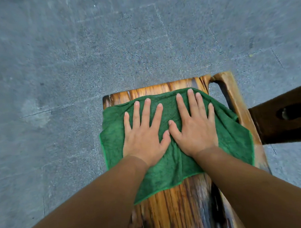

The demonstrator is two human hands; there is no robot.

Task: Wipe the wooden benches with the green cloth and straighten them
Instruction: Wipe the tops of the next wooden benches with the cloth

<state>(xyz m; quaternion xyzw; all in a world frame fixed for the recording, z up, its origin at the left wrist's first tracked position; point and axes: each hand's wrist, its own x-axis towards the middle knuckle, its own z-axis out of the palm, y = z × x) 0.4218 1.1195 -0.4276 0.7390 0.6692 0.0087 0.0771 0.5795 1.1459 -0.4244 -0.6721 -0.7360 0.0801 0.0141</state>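
Observation:
A glossy wooden bench (177, 203) runs from the bottom of the view up to its far end near the middle. The green cloth (175, 166) lies spread across that far end, hanging slightly over the left edge. My left hand (143, 131) presses flat on the cloth with straight, spread fingers. Beside it, my right hand (194, 123) lies flat on the cloth too, its fingertips at the cloth's far hem. The two thumbs nearly touch. A strip of bare wood shows beyond the cloth.
A second piece of dark wood (285, 115) with a hole in it juts in from the right, next to the bench's lighter side rail (236, 99). Grey stone paving (74, 65) surrounds the bench on the left and beyond.

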